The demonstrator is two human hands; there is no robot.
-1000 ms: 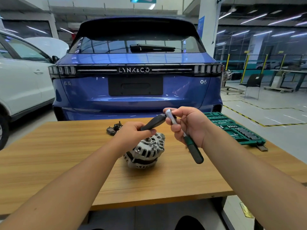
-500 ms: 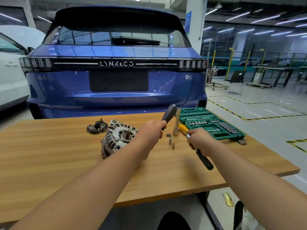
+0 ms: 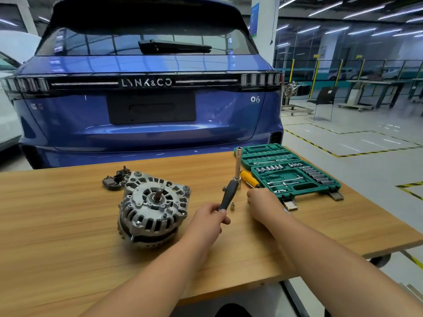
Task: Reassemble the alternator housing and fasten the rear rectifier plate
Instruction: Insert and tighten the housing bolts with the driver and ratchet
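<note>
Gripping ratchet [image 3: 229,195], left hand [image 3: 210,217]; right hand [image 3: 263,203] released screwdriver [image 3: 249,178], grip relaxed.

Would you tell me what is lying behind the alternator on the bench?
Behind the alternator, at its far left, a dark rectifier plate lies on the wooden table. Its right edge is hidden by the housing, so I cannot tell whether they touch.

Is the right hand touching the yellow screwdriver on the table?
Cannot tell. In the head view the right hand covers the tip end of the yellow screwdriver, hiding any contact.
</note>
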